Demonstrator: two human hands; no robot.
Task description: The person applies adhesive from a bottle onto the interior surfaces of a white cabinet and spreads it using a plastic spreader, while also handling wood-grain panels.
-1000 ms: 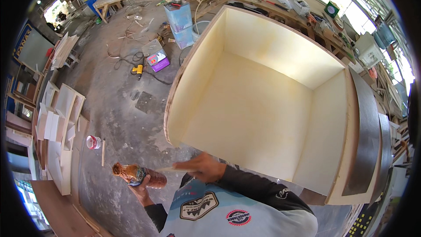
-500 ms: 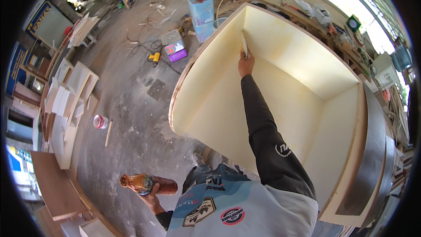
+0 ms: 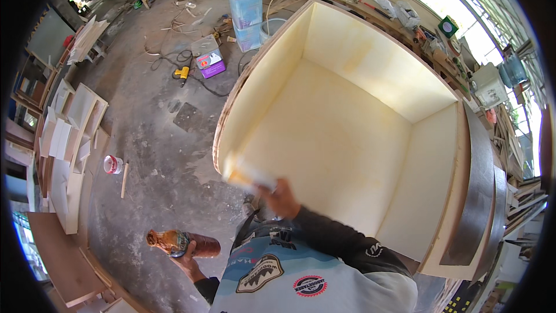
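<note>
My left hand point(image 3: 185, 259) is wrapped round a bottle point(image 3: 204, 245) of reddish-brown contents, its neck tilted toward the left and brown smears on its outside. In my right hand point(image 3: 282, 198) is a flat pale blade-like tool point(image 3: 250, 178), smeared by motion, with an orange-yellow tint at its far end. That end is at the near part of the left wall of a large open wooden box point(image 3: 347, 122); whether it touches is too blurred to tell. Cream coloured inside, the box has yellowish patches on its far wall.
A red-and-white tub point(image 3: 113, 164) and a wooden stick point(image 3: 124, 180) lie on the floor to the left. Farther off are a yellow power tool point(image 3: 182, 73) with its cord, a purple box point(image 3: 212, 68) and stacked blue bins point(image 3: 245, 11). Wooden panels point(image 3: 65, 255) line the left.
My right hand has drawn the blade-like tool from the far left corner of the box toward me, to the near left edge. The left hand still holds the bottle. The view has shifted slightly.
</note>
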